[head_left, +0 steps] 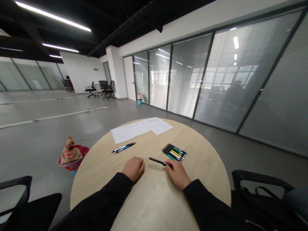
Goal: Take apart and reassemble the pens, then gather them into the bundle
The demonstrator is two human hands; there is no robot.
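Observation:
My right hand (177,173) pinches a black pen (157,161) near one end, its other end pointing left over the table. Just beyond that hand lies a row of several pens (174,152) side by side, with black, green, yellow and white barrels. My left hand (134,169) rests on the tabletop with its fingers curled in, and I see nothing in it. Past the left hand, a white pen (123,147) and a blue pen (125,148) lie close together, slanting up to the right.
The round wooden table (204,160) carries a blank-looking sheet (130,131) and a printed sheet (157,125) at its far edge. A basket with a bag (73,157) stands on the floor at left. Chairs flank the table, including a black chair (262,192) at right.

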